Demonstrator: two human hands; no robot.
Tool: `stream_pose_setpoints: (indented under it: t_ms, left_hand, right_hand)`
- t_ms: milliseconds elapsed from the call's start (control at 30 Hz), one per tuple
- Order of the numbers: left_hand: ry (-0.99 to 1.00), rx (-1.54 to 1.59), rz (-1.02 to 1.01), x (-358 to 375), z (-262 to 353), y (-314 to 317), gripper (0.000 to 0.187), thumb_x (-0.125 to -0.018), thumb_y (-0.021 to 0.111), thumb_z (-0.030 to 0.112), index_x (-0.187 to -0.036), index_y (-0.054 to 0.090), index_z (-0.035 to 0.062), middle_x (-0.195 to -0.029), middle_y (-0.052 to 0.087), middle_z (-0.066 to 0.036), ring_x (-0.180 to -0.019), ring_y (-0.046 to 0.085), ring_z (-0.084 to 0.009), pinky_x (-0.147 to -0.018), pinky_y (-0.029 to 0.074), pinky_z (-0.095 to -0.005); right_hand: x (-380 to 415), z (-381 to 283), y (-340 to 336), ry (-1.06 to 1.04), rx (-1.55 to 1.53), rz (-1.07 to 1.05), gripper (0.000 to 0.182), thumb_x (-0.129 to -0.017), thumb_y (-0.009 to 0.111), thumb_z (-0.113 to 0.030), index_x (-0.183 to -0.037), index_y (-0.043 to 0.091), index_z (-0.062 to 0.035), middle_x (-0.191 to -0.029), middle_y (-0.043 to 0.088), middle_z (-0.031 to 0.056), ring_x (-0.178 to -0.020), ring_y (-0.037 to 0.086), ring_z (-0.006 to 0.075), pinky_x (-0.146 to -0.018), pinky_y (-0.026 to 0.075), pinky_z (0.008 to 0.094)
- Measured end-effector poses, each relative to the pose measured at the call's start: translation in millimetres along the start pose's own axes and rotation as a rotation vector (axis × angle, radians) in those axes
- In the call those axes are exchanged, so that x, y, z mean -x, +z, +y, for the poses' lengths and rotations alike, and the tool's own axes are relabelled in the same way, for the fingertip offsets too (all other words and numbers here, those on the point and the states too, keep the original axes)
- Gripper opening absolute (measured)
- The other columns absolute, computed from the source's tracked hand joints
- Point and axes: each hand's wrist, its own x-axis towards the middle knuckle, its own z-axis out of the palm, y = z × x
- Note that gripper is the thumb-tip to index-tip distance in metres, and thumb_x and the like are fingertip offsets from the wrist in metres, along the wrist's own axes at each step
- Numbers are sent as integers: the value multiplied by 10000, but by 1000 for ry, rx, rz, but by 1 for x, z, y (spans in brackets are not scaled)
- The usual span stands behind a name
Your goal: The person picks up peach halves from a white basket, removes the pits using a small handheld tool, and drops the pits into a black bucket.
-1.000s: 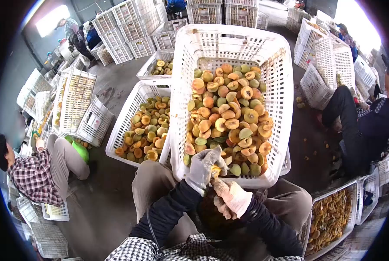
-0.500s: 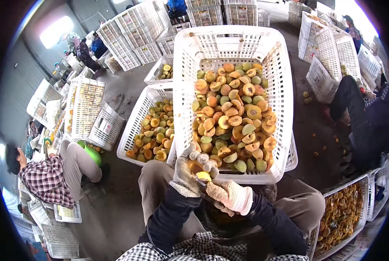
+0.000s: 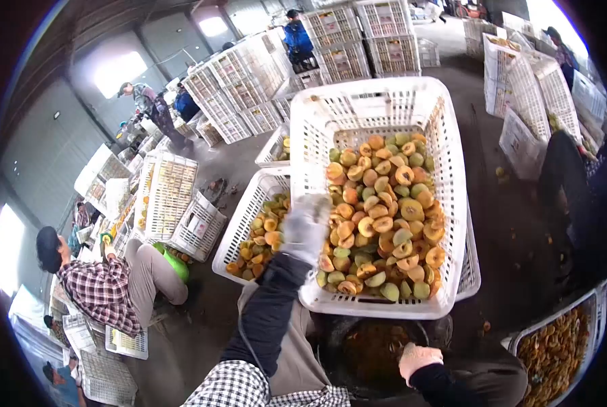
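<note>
In front of me a white plastic crate (image 3: 378,306) holds many halved peaches (image 3: 385,224), some orange and some green. My left hand (image 3: 308,227), in a grey-white glove, is over the crate's left side beside the fruit; motion smears its fingers. Lower right, my right hand (image 3: 420,359), in a pale glove, is closed at the right side of a dark tub (image 3: 337,370) between my knees. What it grips is too hidden to make out. Wet brown-orange matter (image 3: 378,346) lies in the tub.
A second crate (image 3: 230,234) of peaches stands left of the main one. At lower right is a crate (image 3: 514,342) of orange fruit pieces. A person in a checked shirt (image 3: 103,292) sits at left. Stacked crates (image 3: 337,41) stand behind.
My hands were together at the crate's near edge, working on a peach half with a small tool. The left hand has moved up over the crate, the right down to the tub. The view has shifted.
</note>
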Motion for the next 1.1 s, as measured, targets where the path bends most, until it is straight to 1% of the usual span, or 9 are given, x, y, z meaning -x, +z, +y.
stream_pose_setpoints:
  t_ms: [167,333,433,500,567,667,767,900,1100]
  left_hand:
    - [220,-274,-282,21,-22,125,446,-876,344,48,-1319,371,89,-1245,471,-160,-1104,497,-306,-965,393,-371]
    - [89,-429,-619,19,5,118,363,-837,439,126,-1195,478,75,-1222,486,-185,-1054,530,-315,-860,447,-376]
    - [45,-396,-637,32,-12,124,247,-852,427,153,-1069,509,65,-1111,521,-237,-939,575,-344,-761,471,-402]
    - [4,-12,-271,37,-13,109,143,-804,505,91,-943,516,57,-977,576,-230,-838,614,-339,-665,503,-397]
    - [-666,712,-574,19,16,50,349,-749,596,-36,-1058,473,70,-856,591,-140,-732,618,-247,-541,508,-367]
    - [-682,1559,-512,35,10,14,334,-850,616,163,-1120,485,19,-906,590,-105,-777,597,-222,-590,512,-312]
    - [-776,1822,-499,51,5,7,437,-885,536,353,-1130,533,-10,-941,598,-167,-874,607,-292,-746,532,-409]
    - [-782,2065,-479,66,8,8,362,-884,520,211,-1139,516,-46,-1067,555,-231,-982,559,-376,-877,477,-501]
    - [-741,1979,-596,71,21,-4,337,-871,513,255,-1077,550,-9,-1080,571,-200,-1018,555,-380,-903,445,-526]
  right_hand:
    - [14,-3,-31,-31,-293,446,414,-888,363,-458,-868,540,-84,-801,632,188,-711,613,380,-659,473,497]
    - [11,2,-49,-324,-236,848,249,-869,513,-285,-979,557,-67,-863,610,205,-750,595,358,-607,479,433]
    - [10,3,-69,-67,-532,513,291,-860,527,-231,-1092,556,-57,-989,585,192,-818,597,313,-639,489,408]
    - [16,-12,-95,-175,-648,578,258,-869,508,-237,-1044,562,-56,-942,599,187,-800,604,314,-652,492,405]
    - [28,-22,-105,-336,-921,675,231,-885,471,-251,-947,573,-53,-846,627,177,-762,618,316,-679,498,399]
    - [11,-28,-111,-563,-232,1087,274,-771,502,-17,-1039,564,-20,-926,540,139,-756,564,303,-618,471,387]
    - [15,-56,-126,-343,-1024,671,248,-834,529,-74,-1076,525,-22,-949,547,129,-723,579,297,-585,478,351]
    - [-4,-78,-131,-373,-810,936,160,-900,505,-204,-910,522,-46,-670,566,130,-612,588,290,-513,468,371]
    - [-2,-87,-144,-390,-159,940,300,-791,554,-108,-1074,541,-9,-905,544,131,-667,559,240,-538,455,327]
